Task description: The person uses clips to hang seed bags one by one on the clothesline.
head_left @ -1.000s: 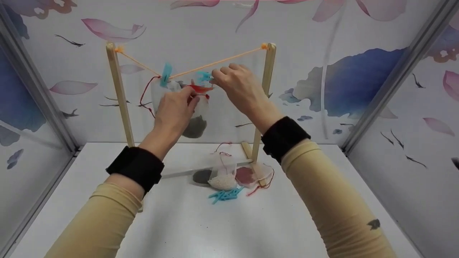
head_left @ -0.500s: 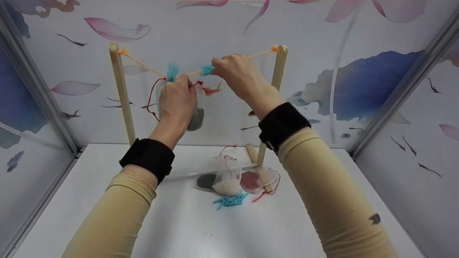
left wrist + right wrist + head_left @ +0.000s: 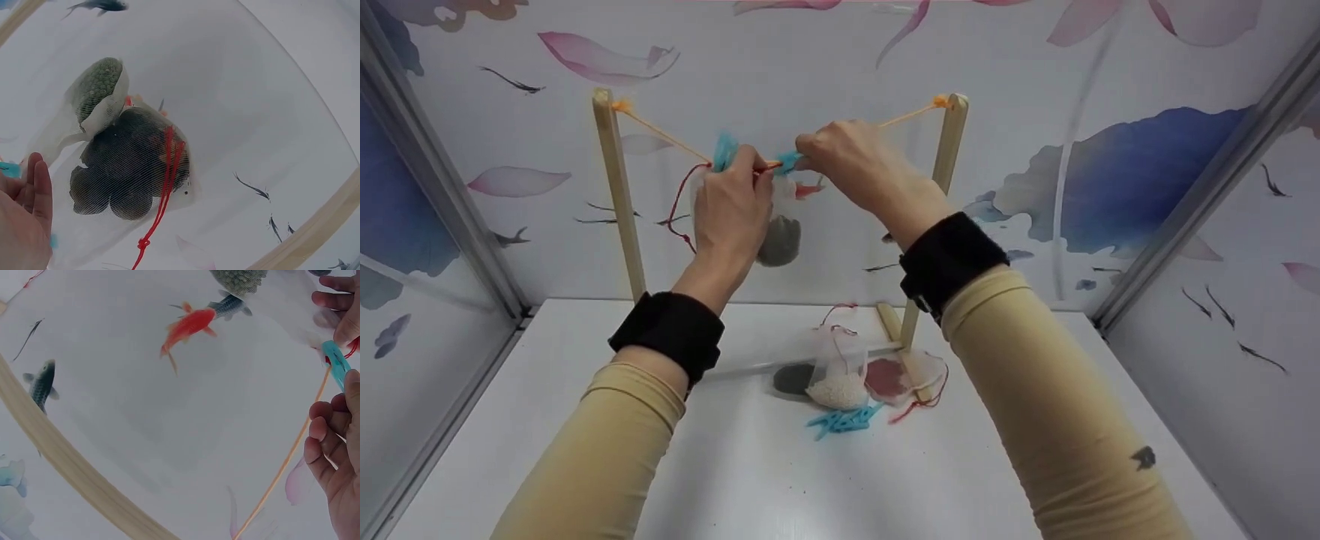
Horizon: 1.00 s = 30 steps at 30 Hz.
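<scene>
In the head view my left hand (image 3: 733,206) pinches the top of a mesh drawstring bag (image 3: 780,241) against the orange cord (image 3: 664,138). Small green grains fill its bottom, seen closer in the left wrist view as a green bulge (image 3: 101,93). My right hand (image 3: 862,165) pinches a blue clothespin (image 3: 787,162), whose jaws are at the cord and the bag's top in the right wrist view. Further left, another blue clothespin (image 3: 725,152) holds a second mesh bag (image 3: 132,163) of dark flat pieces with a red drawstring; my left hand hides most of it in the head view.
Two wooden posts (image 3: 619,195) carry the cord. On the white table (image 3: 780,480) lie a bag of white grains (image 3: 838,391), a reddish bag (image 3: 887,379), a dark one (image 3: 793,379) and several blue clothespins (image 3: 844,421). Printed panels stand behind and at both sides.
My left hand has raised the green-grain bag's top to the cord. My right hand has brought the clothespin from beside the bag to the cord, close to the left fingertips.
</scene>
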Motion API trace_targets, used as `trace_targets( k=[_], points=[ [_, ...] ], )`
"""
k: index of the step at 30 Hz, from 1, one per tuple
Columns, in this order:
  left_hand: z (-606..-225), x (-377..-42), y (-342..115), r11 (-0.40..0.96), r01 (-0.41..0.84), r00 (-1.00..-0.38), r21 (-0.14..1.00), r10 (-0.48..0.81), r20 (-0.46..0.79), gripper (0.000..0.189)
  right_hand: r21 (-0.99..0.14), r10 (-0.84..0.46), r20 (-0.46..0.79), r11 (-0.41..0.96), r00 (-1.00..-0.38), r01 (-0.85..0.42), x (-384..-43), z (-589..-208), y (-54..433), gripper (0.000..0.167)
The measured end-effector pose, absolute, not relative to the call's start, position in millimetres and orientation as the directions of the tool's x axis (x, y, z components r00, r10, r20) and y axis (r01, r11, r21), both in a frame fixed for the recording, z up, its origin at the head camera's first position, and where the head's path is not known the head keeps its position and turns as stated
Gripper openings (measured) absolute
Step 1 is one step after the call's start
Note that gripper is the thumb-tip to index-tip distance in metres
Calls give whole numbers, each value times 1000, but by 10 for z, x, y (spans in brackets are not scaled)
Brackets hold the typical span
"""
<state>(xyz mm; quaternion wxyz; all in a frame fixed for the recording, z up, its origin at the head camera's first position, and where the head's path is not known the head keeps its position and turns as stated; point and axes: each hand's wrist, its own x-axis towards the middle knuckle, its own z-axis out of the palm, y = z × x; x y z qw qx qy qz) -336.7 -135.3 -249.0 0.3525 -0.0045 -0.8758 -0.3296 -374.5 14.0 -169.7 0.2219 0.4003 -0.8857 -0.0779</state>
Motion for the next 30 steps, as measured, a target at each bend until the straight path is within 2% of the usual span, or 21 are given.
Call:
trace_targets(
  k=[8, 13, 20, 27, 30],
  points=[
    [-2537, -3358, -1403, 723, 272, -788, 635, -211, 579, 20, 581, -781, 312, 608, -542, -542, -3689, -1778, 21, 26],
    [-2575, -3358, -1430, 735, 279, -781, 619, -202, 591, 22, 581, -775, 313, 613, -549, -535, -3689, -1812, -9, 28],
    [-2586, -3335, -1453, 754, 286, -745, 591, -213, 632, 22, 516, -772, 314, 628, -553, -583, -3676, -1802, -21, 27],
    [-2605, -3311, -1496, 713, 329, -720, 620, -236, 653, 20, 443, -783, 316, 621, -535, -647, -3663, -1776, -14, 26],
    [-2612, -3319, -1510, 700, 355, -717, 619, -220, 661, 18, 448, -781, 324, 624, -534, -640, -3652, -1769, -13, 28]
  ],
)
